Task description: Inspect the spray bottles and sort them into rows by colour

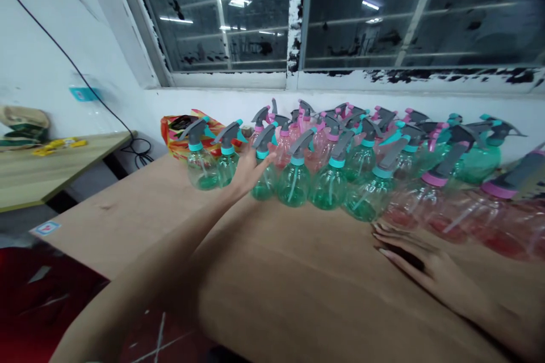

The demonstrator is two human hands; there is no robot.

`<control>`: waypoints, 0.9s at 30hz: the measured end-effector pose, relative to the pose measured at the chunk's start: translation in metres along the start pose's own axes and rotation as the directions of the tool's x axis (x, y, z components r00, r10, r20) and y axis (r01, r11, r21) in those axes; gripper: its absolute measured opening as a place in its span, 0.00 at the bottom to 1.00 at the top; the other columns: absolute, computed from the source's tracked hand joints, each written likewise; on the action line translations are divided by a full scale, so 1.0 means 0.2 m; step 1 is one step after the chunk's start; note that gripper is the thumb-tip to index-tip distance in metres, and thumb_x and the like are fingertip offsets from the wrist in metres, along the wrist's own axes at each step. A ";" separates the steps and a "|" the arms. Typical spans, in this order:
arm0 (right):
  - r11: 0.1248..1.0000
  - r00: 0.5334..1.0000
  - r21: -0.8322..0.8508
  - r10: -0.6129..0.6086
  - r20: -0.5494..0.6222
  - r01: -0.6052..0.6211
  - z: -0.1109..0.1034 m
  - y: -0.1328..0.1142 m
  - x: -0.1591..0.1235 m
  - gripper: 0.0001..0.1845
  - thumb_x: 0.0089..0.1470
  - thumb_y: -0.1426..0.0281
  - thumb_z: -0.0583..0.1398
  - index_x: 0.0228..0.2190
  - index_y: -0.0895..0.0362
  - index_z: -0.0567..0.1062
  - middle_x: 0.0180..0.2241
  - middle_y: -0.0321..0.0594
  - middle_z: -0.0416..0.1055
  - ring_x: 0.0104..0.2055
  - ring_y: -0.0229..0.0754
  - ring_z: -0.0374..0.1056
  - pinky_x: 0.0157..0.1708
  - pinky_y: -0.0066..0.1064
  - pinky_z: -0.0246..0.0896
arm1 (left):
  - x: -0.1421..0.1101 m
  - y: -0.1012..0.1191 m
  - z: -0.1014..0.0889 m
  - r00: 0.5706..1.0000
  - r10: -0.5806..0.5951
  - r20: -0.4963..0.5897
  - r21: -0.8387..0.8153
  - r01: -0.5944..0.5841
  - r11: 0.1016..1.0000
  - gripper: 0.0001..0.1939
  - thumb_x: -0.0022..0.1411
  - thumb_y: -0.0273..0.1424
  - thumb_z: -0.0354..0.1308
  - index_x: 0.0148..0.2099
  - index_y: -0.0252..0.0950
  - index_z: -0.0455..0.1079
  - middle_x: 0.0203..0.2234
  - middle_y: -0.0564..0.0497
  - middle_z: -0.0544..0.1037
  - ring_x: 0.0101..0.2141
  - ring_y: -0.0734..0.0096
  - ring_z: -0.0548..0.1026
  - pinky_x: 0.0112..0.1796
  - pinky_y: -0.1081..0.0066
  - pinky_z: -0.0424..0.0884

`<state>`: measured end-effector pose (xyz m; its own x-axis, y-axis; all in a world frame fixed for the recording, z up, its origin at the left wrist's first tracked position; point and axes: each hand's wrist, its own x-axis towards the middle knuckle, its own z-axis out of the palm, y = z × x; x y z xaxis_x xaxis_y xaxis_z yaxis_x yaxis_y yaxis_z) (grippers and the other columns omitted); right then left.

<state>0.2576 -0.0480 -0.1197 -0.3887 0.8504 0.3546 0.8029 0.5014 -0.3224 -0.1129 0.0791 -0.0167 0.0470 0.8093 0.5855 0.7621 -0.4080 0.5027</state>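
Along the wall side of the table (276,278), under the window (225,17), it's spray bottles packed pretty much shoulder to shoulder. The left hand (243,174) is on one of the front ones, a green-tinted bottle (263,186) with a teal collar — thumb laid across its front, fingers up by the neck. Can't honestly tell if they're clamped on or just touching, it's too blurry. That bottle stands upright, long axis straight up, just to the right of the palm, with a green neighbor (227,167) close on the other side.

Left is the near hand by a mile. The right hand (430,266) is well off to the side — low at the tabletop, fingers stretched out and loosely spread, holding nothing, just in front of the pink-tinted bottles (445,227).
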 end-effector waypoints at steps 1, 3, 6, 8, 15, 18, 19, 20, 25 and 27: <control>1.000 1.000 -0.002 -0.003 -0.001 0.003 0.00 0.00 0.00 0.19 0.57 0.58 0.53 0.47 0.49 0.72 0.53 0.37 0.68 0.56 0.48 0.61 0.57 0.47 0.54 | -0.01 0.01 -0.01 1.000 0.020 0.004 -0.009 -0.020 1.000 0.21 0.61 0.46 0.51 0.48 0.35 0.66 0.37 0.45 0.77 0.38 0.58 0.75 0.39 0.64 0.69; 1.000 1.000 -0.003 -0.003 0.003 0.003 0.01 0.00 0.00 0.19 0.57 0.58 0.53 0.47 0.49 0.72 0.53 0.37 0.68 0.56 0.48 0.60 0.57 0.47 0.54 | -0.04 0.01 -0.05 0.998 0.058 -0.011 -0.019 -0.058 0.998 0.23 0.61 0.45 0.52 0.53 0.35 0.62 0.45 0.43 0.74 0.44 0.57 0.72 0.44 0.62 0.68; 1.000 1.000 0.004 0.003 0.013 -0.003 0.00 -0.01 0.00 0.20 0.57 0.58 0.52 0.48 0.50 0.71 0.53 0.38 0.67 0.56 0.49 0.60 0.57 0.48 0.54 | -0.14 -0.01 -0.12 0.993 0.092 -0.074 -0.017 -0.093 0.996 0.29 0.59 0.42 0.55 0.58 0.34 0.56 0.53 0.39 0.65 0.53 0.54 0.64 0.51 0.57 0.63; 1.000 1.000 0.012 0.006 0.011 -0.006 0.00 -0.01 0.01 0.20 0.57 0.58 0.52 0.48 0.50 0.71 0.53 0.38 0.67 0.57 0.49 0.60 0.57 0.48 0.54 | -0.23 -0.02 -0.16 0.989 0.095 -0.112 -0.024 -0.099 0.995 0.29 0.60 0.39 0.56 0.59 0.35 0.52 0.53 0.39 0.62 0.54 0.55 0.62 0.52 0.57 0.63; 1.000 1.000 0.021 0.023 0.011 -0.023 0.00 -0.01 0.01 0.20 0.58 0.58 0.52 0.48 0.50 0.71 0.53 0.38 0.67 0.56 0.49 0.60 0.57 0.49 0.53 | -0.41 0.12 -0.18 0.989 0.150 -0.012 -0.055 -0.150 0.987 0.17 0.63 0.34 0.52 0.54 0.39 0.58 0.46 0.47 0.66 0.49 0.63 0.67 0.47 0.61 0.70; 1.000 1.000 0.006 0.020 -0.006 -0.020 0.01 -0.02 0.01 0.20 0.58 0.59 0.52 0.48 0.51 0.71 0.54 0.39 0.66 0.57 0.49 0.60 0.57 0.49 0.53 | -0.39 0.23 -0.12 0.977 0.182 0.110 -0.050 -0.177 0.983 0.14 0.64 0.34 0.51 0.52 0.42 0.61 0.50 0.47 0.64 0.52 0.61 0.65 0.44 0.63 0.73; 1.000 1.000 -0.001 0.014 -0.012 -0.014 0.01 -0.02 0.01 0.19 0.58 0.59 0.52 0.48 0.51 0.71 0.54 0.39 0.66 0.57 0.49 0.59 0.57 0.48 0.53 | -0.37 0.26 -0.09 0.974 0.186 0.131 -0.043 -0.182 0.982 0.14 0.64 0.35 0.50 0.52 0.42 0.62 0.52 0.46 0.61 0.54 0.59 0.63 0.46 0.61 0.71; 1.000 1.000 -0.006 0.007 -0.016 -0.007 0.01 -0.02 0.01 0.19 0.58 0.59 0.52 0.48 0.51 0.71 0.54 0.39 0.65 0.57 0.49 0.59 0.57 0.48 0.53 | -0.35 0.29 -0.06 0.972 0.187 0.146 -0.034 -0.184 0.982 0.14 0.64 0.35 0.50 0.52 0.42 0.63 0.53 0.45 0.59 0.55 0.58 0.61 0.49 0.58 0.68; 1.000 0.999 0.001 -0.011 -0.032 0.011 0.01 -0.04 0.01 0.18 0.58 0.60 0.52 0.46 0.52 0.73 0.53 0.40 0.68 0.56 0.48 0.60 0.56 0.48 0.55 | -0.26 0.33 0.06 0.965 0.176 0.194 0.011 -0.182 0.983 0.16 0.65 0.37 0.49 0.53 0.42 0.63 0.55 0.42 0.55 0.59 0.51 0.56 0.55 0.50 0.57; 1.000 0.999 0.008 -0.010 -0.037 0.011 0.01 -0.03 0.01 0.17 0.58 0.61 0.53 0.46 0.51 0.72 0.52 0.40 0.68 0.56 0.49 0.61 0.55 0.48 0.57 | -0.23 0.33 0.09 0.960 0.174 0.217 0.033 -0.185 0.982 0.17 0.64 0.39 0.50 0.54 0.41 0.63 0.55 0.41 0.56 0.59 0.47 0.54 0.54 0.48 0.58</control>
<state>0.2507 -0.0487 -0.1183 -0.3802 0.8386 0.3901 0.7951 0.5118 -0.3254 -0.0527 0.0224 -0.0227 0.3180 0.7981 0.5117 0.7611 -0.5368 0.3642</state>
